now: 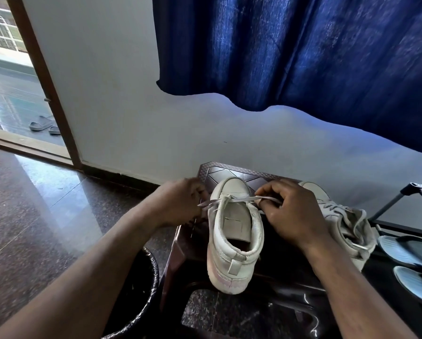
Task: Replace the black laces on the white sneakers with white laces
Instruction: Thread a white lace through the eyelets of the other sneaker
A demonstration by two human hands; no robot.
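My left hand (180, 201) and right hand (288, 209) each pinch an end of the white lace (239, 198), stretched crosswise between them. The sneaker (234, 241) lies midway, long axis pointing away from me, heel nearest.

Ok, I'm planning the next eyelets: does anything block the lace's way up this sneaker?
Nothing visible does. The left hand and right hand pinch the white lace at the toe end; the tongue lies bare.
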